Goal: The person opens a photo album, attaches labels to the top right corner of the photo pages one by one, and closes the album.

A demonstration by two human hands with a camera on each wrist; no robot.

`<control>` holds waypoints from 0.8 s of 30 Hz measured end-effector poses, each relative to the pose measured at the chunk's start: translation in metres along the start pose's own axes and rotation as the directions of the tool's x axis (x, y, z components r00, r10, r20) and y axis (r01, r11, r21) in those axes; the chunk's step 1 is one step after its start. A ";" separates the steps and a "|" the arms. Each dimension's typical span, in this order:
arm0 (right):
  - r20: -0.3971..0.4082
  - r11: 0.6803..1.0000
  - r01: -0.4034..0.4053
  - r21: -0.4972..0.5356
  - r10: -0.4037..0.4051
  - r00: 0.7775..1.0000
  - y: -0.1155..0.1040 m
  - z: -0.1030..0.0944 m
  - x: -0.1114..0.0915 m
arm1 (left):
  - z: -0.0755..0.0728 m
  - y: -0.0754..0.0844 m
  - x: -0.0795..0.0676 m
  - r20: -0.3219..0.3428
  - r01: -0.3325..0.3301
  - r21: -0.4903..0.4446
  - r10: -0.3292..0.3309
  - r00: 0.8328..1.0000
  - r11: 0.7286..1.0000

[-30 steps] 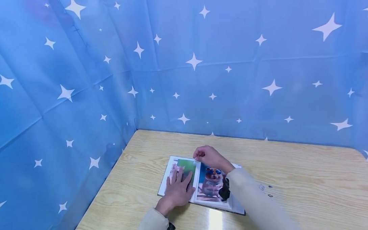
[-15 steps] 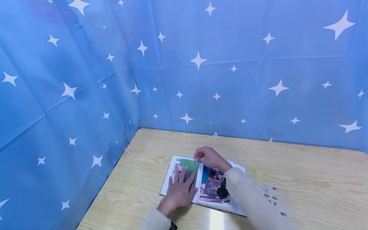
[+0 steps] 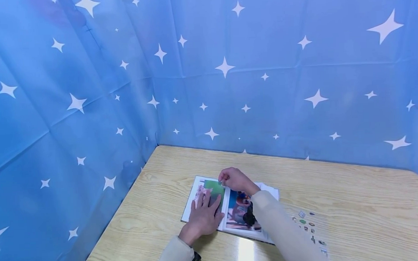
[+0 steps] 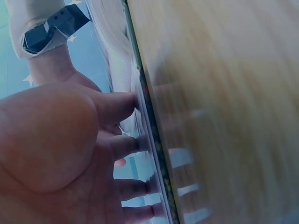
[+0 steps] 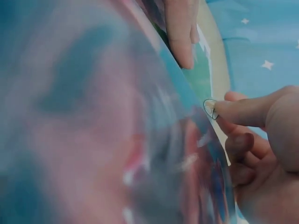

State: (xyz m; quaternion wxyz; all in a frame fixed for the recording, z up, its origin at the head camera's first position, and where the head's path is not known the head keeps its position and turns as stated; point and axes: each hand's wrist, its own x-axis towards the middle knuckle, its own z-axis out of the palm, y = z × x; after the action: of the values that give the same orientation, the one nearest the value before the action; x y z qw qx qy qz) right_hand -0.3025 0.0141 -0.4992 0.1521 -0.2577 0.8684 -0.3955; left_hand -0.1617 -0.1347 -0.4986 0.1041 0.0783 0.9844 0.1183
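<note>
A photo album (image 3: 189, 213) lies open on the table, a picture in a clear sleeve on each page. My left hand (image 3: 203, 219) rests with spread fingers on the left page, over a pink-and-green picture (image 3: 215, 187). In the left wrist view, its fingertips (image 4: 128, 145) touch the page. My right hand (image 3: 235, 179) is at the upper part of the album near the fold, fingers curled. Thumb and finger pinch a small clear sticker (image 5: 210, 108) with a dark outline, close to the green picture. The right page's animal picture (image 3: 235, 218) is partly hidden by my right forearm.
To the right of the album lies a clear sheet of small stickers (image 3: 303, 221), partly covered by my right sleeve (image 3: 285, 227). The wooden table (image 3: 364, 209) meets a blue curtain (image 3: 273, 97) with white stars at the back and left.
My right hand has shifted slightly left and down toward the left page's picture, keeping its pinch. More of the sticker sheet shows beside the sleeve. The left hand stays on the page.
</note>
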 end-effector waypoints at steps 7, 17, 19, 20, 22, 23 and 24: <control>-0.010 0.999 -0.004 -0.039 0.004 1.000 0.000 0.004 0.001 | -0.001 0.000 0.000 -0.004 -0.003 0.010 0.003 1.000 1.000; -0.033 0.997 -0.048 -0.062 0.046 0.998 -0.003 0.006 0.000 | -0.001 0.000 0.000 0.003 -0.003 0.018 0.003 1.000 1.000; -0.045 0.996 -0.061 -0.062 0.058 0.997 -0.003 0.007 0.000 | -0.002 0.001 0.000 0.004 -0.004 0.021 0.004 1.000 1.000; -0.051 0.996 -0.069 -0.063 0.066 0.997 -0.003 0.007 0.001 | -0.003 0.001 0.000 0.005 -0.003 0.023 0.003 1.000 1.000; -0.058 0.994 -0.086 -0.064 0.082 0.995 -0.004 0.008 0.001 | -0.003 0.001 0.000 0.005 -0.001 0.028 0.001 1.000 1.000; -0.061 0.993 -0.095 -0.064 0.091 0.994 -0.005 0.008 0.002 | -0.003 0.001 0.000 0.005 0.000 0.031 -0.001 1.000 1.000; -0.063 0.993 -0.101 -0.063 0.097 0.993 -0.005 0.008 0.002 | -0.004 0.001 -0.001 0.004 0.001 0.032 -0.001 1.000 0.999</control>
State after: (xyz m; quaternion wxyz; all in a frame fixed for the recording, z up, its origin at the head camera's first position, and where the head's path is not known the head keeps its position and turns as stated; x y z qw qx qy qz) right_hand -0.2986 0.0053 -0.5004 0.1368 -0.2071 0.8969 -0.3662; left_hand -0.1618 -0.1344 -0.4946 0.1048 0.0798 0.9860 0.1024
